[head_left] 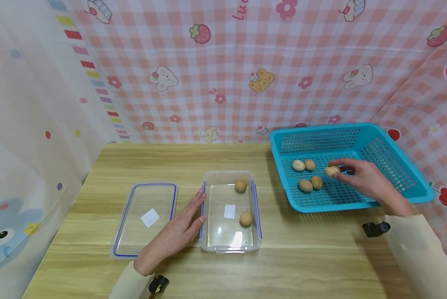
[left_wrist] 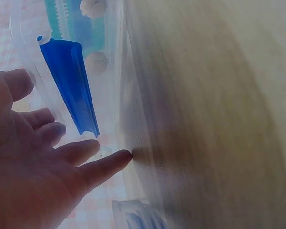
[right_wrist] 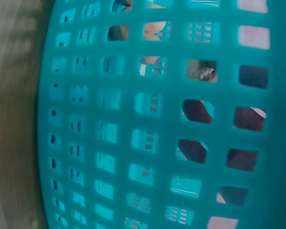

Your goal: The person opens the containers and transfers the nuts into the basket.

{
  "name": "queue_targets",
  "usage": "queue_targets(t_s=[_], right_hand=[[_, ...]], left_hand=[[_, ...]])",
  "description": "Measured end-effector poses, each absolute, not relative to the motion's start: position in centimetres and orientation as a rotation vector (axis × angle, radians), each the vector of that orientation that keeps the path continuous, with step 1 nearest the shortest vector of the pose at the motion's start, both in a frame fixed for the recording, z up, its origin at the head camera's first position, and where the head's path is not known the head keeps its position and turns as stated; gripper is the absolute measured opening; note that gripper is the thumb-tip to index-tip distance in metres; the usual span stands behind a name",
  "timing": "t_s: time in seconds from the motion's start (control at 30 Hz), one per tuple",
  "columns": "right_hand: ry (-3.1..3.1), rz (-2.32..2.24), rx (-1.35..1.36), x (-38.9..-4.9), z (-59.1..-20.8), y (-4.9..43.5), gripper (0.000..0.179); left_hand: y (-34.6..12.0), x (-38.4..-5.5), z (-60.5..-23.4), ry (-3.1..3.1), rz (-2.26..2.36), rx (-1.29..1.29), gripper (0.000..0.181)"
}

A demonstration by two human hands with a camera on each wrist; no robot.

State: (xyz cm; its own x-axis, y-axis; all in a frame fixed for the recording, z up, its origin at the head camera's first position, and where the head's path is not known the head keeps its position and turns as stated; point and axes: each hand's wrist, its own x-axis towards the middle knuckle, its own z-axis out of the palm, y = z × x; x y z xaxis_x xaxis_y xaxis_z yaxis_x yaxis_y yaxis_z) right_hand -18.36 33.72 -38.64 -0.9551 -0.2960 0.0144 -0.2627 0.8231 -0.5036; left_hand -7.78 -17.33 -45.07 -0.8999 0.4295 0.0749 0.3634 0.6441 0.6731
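Inside the blue basket [head_left: 352, 207], my right hand [head_left: 369, 180] pinches a walnut [head_left: 332, 170] between thumb and fingers. Several other walnuts [head_left: 305, 185] lie left of it on the basket's floor. My left hand [head_left: 175, 232] rests with extended fingers along the left side of a clear plastic container [head_left: 229, 250], fingertips right at its wall. Two walnuts [head_left: 246, 219] sit in that container on its right side. In the left wrist view, a blue side latch [left_wrist: 69, 86] hangs by the fingers. The basket's perforated wall [right_wrist: 109, 143] mostly hides the right hand in the right wrist view.
A clear lid [head_left: 133, 218] with a blue seal lies on the wooden table [head_left: 302, 257], left of the container and partly behind my left hand. A checked cloth [head_left: 227, 54] hangs behind the table's back edge. The basket stands at the back right.
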Motion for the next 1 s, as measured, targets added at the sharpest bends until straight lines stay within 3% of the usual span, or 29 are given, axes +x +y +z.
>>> queue_targets(t_s=[1.0], right_hand=[[2.783,-0.683,-0.472,-20.8,-41.1,34.4,0.040]], left_hand=[[-17.3,-7.8,-45.0,2.765,1.092,0.655,0.061]])
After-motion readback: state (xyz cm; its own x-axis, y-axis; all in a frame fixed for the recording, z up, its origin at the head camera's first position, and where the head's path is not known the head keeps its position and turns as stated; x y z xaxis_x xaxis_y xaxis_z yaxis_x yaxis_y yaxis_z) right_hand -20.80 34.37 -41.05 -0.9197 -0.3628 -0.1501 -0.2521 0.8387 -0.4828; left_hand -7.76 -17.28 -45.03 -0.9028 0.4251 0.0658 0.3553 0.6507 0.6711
